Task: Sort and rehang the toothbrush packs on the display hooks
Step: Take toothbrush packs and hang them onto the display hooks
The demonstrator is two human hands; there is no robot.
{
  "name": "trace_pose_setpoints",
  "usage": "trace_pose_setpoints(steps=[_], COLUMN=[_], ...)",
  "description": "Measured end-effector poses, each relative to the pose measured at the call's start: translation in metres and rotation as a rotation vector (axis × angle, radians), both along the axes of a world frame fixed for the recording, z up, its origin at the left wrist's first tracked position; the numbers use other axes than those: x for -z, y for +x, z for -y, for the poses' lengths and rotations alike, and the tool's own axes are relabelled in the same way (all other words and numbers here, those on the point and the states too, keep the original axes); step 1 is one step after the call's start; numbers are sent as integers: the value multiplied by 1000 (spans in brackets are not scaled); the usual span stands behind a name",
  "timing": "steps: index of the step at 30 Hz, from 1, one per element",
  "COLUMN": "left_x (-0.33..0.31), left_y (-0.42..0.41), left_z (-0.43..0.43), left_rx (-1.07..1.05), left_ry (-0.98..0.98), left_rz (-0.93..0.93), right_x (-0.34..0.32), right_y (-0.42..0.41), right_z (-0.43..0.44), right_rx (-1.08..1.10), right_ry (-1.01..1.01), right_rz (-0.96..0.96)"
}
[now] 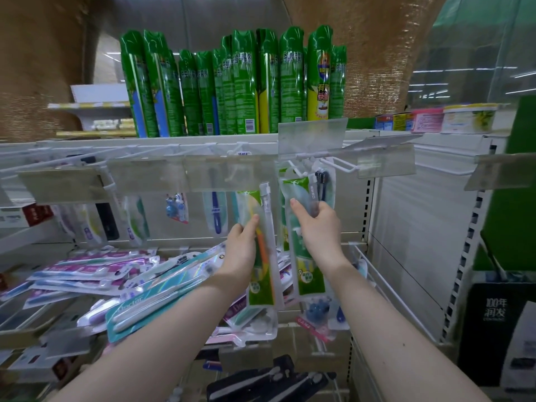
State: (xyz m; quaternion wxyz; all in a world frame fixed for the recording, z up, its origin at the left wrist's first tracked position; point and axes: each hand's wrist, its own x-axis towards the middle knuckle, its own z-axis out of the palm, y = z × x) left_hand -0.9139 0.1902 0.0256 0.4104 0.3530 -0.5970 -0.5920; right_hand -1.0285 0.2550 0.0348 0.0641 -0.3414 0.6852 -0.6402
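Each hand gripped a green pack: left hand (242,245), right hand (316,224). Rehanging looked underway. Next, a pack's hole needed threading onto the hook (342,166).

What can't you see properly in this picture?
Head view:
- Hook tips: hidden behind the clear price-tag strip.
- Right hand's fingers: tucked behind the green toothbrush pack.
- Writing on the green spray cans: too small.
- Loose packs at the left edge: blurred, cut off.

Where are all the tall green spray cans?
The green spray cans stand in a row on the top shelf, upper middle of the head view, right above the hooks where the toothbrush packs hang.
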Motion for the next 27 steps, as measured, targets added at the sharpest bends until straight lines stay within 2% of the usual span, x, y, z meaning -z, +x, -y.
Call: trace_pose_setpoints(steps=[10, 27], left_x=[-8, -18], left_y=[-17, -16], left_z=[13, 22], left_rx=[-72, 3], left_ry=[-3, -21], left_rz=[4, -1], right_x=[-10, -7], right_y=[-26, -33], right_z=[38, 58], right_rx=[-3, 11], right_ry=[50, 42], right_rz=[-6, 32])
